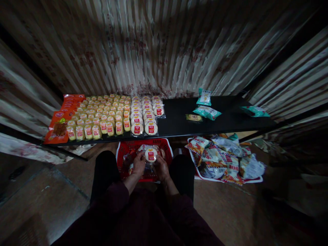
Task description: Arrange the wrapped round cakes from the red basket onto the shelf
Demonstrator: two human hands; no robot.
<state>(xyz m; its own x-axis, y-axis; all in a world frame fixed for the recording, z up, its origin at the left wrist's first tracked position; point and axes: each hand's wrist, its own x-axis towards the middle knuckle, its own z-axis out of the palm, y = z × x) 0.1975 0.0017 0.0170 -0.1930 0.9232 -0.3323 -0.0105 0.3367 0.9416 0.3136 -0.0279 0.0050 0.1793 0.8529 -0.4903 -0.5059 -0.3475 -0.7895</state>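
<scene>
Between my two hands is a round white cracker in a clear wrapper (151, 154) with a red label. My left hand (139, 164) pinches its left edge, and my right hand (162, 167) grips its right side. Both hands are over a red basket (166, 145) between my knees, which holds more wrapped packs that are hard to make out. On the black shelf (176, 121) in front, similar round white packs (150, 128) lie in overlapping columns. To their left, several rows of small yellow wrapped cakes (110, 126) stand close together.
Orange packets (58, 119) line the shelf's left end. Teal packets (207, 112) and a small yellow pack (194, 117) lie farther right, another teal packet (255, 111) near the right end. A second basket (198, 171) heaped with snack bags (214, 157) stands right of my knee. A striped curtain (143, 44) hangs behind.
</scene>
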